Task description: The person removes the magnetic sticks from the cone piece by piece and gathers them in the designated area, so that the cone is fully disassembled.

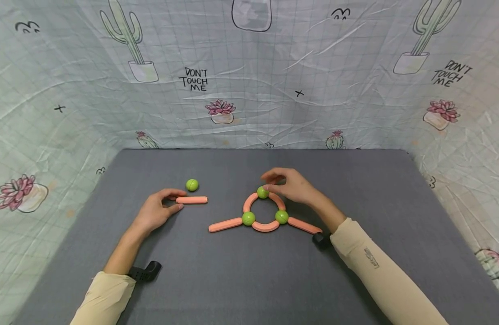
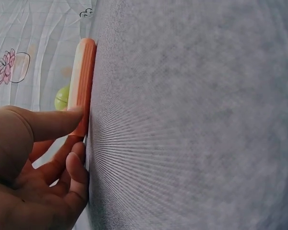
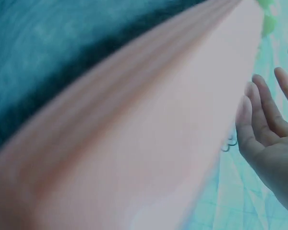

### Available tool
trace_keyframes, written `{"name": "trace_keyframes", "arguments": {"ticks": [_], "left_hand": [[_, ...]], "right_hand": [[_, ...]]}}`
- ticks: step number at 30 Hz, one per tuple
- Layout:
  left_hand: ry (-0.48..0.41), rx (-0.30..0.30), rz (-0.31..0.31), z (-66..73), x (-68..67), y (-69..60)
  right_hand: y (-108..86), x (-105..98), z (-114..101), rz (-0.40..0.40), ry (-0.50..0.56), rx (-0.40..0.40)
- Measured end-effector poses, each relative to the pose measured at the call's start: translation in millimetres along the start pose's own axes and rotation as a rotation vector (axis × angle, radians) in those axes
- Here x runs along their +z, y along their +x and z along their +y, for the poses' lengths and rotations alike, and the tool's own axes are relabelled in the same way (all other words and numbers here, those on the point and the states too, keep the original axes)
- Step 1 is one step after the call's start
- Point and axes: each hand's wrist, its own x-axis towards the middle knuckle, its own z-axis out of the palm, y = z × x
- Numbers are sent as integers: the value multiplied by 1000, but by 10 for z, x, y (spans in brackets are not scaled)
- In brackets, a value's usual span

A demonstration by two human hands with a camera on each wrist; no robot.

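Note:
Between thumb and fingers, my left hand [image 1: 157, 211] pinches one end of a straight orange stick [image 1: 194, 200]; the left wrist view shows this stick [image 2: 82, 76] close up. Just behind it lies a green ball [image 1: 192, 185]. A ring of curved orange pieces [image 1: 265, 227] and green balls [image 1: 282, 217] lies at the middle, with a straight stick [image 1: 225, 225] running out on the left and another [image 1: 305, 225] on the right. My right hand [image 1: 294, 186] is at the ring's top ball [image 1: 263, 192], its thumb touching it and its other fingers raised and bent.
The grey table [image 1: 249, 280] reaches back to a patterned cloth [image 1: 249, 122] that hangs behind and at both sides. A black wrist strap [image 1: 145, 271] is on the left wrist. The right forearm lies over the table's right part, close to the right-hand stick.

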Motion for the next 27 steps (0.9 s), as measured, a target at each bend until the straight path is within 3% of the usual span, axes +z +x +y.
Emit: {"name": "trace_keyframes", "arguments": {"ticks": [6,11,15,21,27], "left_hand": [[27,55,42,48,-8,-9],[33,100,105,183,21,-84],[-2,129,115,327,75,-154],[-79,140,-1,488,206,-206],[-126,178,-121,553,325,-237]], "right_hand": [[-51,-8,-71,68,24,-28],[-112,66,-133,68,32,-47],[-154,129,-194,43,34,-59],[-235,229,-303,-38,49,-55],[-295,351,-389,-130,109,-24]]}}
